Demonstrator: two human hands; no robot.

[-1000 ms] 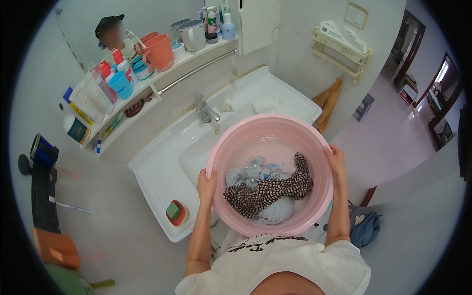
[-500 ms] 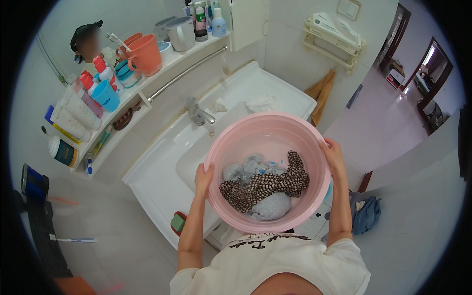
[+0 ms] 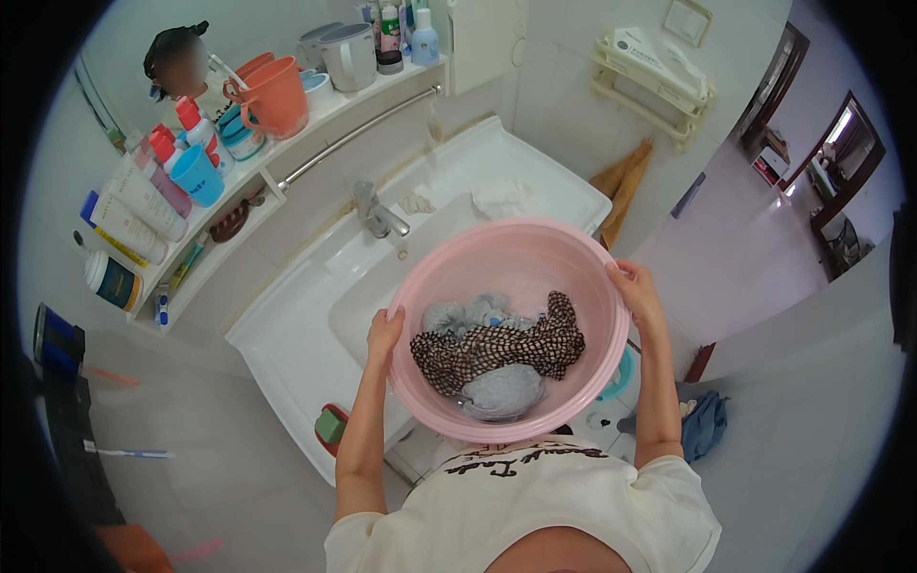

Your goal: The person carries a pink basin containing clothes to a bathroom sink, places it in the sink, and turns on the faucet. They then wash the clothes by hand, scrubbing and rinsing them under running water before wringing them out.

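Pink basin [image 3: 511, 263] has shifted slightly from a second ago, revealing more of a turquoise tub [image 3: 625, 371] on the floor. From left, green soap [image 3: 330, 427] rests on the white sink [image 3: 277, 334]; the left hand [image 3: 384, 334] wraps its fingers around the rim; patterned cloth [image 3: 492, 350] and gray cloth [image 3: 503, 392] lie inside; the right hand [image 3: 638, 292] clasps the opposite rim, fingers curled.

Round pink basin [image 3: 468, 269], held up by opposite sides of its rim, crumpled dark-and-cream patterned cloth [image 3: 487, 353] lying in a bent band across its inside, bunched light-grey cloth [image 3: 503, 392] showing on both sides of it
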